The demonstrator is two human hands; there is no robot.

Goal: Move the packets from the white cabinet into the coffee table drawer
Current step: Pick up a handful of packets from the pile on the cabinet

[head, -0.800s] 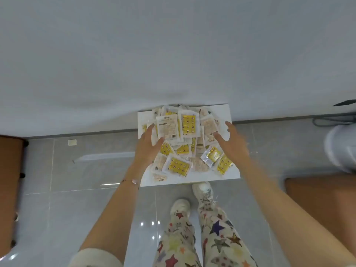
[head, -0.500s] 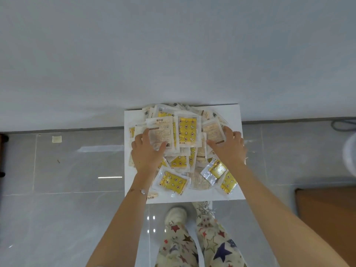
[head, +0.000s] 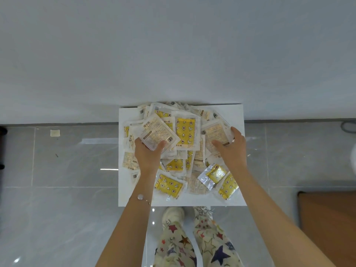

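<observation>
Your left hand point(head: 148, 154) grips a tilted packet point(head: 157, 132) atop the heap of packets point(head: 185, 130) covering the white cabinet point(head: 134, 197). Your right hand point(head: 232, 149) seems to clasp the heap's right edge, thumb on top, fingertips partly hidden.

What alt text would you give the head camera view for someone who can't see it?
Seen from above, a person's left hand and right hand each grasp some of the yellow and white packets heaped on a white cabinet. Grey tiled floor and star-patterned trousers show below.
</observation>
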